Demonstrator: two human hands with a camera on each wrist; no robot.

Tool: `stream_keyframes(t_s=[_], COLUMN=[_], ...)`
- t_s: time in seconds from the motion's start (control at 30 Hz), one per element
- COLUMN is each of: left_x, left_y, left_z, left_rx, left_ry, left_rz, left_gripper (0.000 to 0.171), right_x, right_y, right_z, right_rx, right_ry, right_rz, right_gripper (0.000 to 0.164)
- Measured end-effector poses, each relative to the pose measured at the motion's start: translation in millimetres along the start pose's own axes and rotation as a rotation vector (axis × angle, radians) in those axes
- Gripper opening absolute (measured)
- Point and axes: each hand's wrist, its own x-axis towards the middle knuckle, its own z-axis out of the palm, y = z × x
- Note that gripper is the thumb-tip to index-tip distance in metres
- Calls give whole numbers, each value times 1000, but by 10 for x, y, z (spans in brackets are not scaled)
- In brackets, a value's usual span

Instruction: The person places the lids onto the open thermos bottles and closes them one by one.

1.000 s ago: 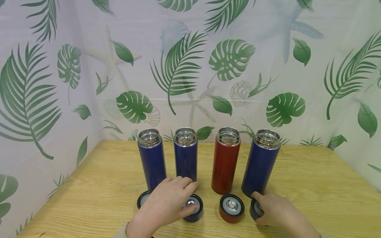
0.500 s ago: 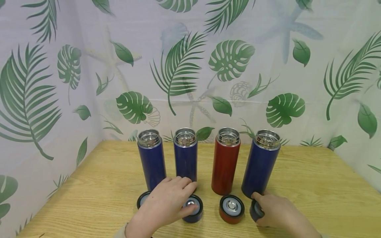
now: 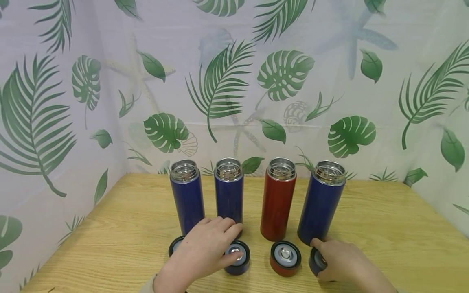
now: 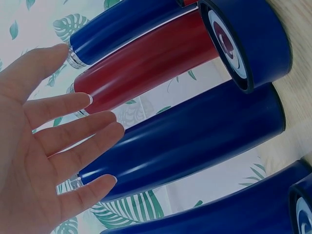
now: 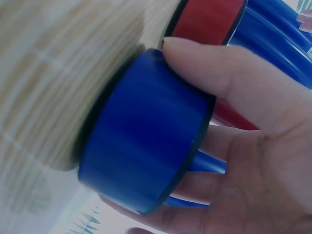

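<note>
My right hand grips a blue bottle lid by its side, with the thumb on one side and fingers around the other. The lid sits close at the table surface, in front of the rightmost blue bottle. My left hand hovers with spread fingers, holding nothing, over the two left lids. One blue lid shows beside its thumb; another blue lid is partly hidden behind the hand. In the left wrist view, the left palm faces the bottles.
Two more blue bottles and a red bottle stand upright and uncapped in a row. A red lid lies inner side up before the red bottle. A leaf-print cloth hangs behind the wooden table.
</note>
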Motion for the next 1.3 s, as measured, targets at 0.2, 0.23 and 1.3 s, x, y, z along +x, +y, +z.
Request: stream_keyframes(t_s=[0.2, 0.23, 1.3], left_x=[0, -2, 17], left_y=[-10, -13, 5], left_z=[1, 0, -26], left_rx=[1, 4, -15], left_ry=[6, 9, -46], left_rz=[-4, -6, -31], left_gripper=[46, 46, 45], right_x=[-30, -39, -177], right_y=[-2, -1, -29], right_z=[-35, -44, -197], right_rx=[31, 35, 119], right_ry=[-5, -1, 152], right_rz=[5, 5, -59], right_gripper=[67, 67, 56])
